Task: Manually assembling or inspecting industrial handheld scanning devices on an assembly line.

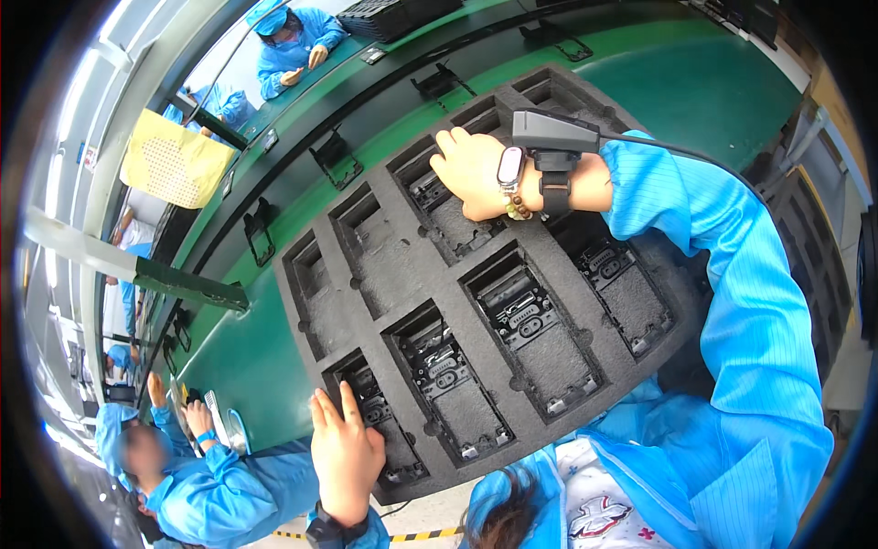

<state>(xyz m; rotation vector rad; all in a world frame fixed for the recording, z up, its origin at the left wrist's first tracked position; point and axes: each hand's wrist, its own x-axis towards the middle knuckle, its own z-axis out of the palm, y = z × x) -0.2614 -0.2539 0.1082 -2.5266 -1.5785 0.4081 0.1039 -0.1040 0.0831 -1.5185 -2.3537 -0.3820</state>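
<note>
I see a blue pinstriped jacket over a white printed shirt. Behind the right hand I count 1 pale-faced watch, 1 beaded bracelet, 1 black strap, 1 dark box with cable; behind the left hand, 1 dark band.

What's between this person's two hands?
In the head view, part of the grey foam tray, with black parts in its pockets, lies between the left hand and right hand.
</note>
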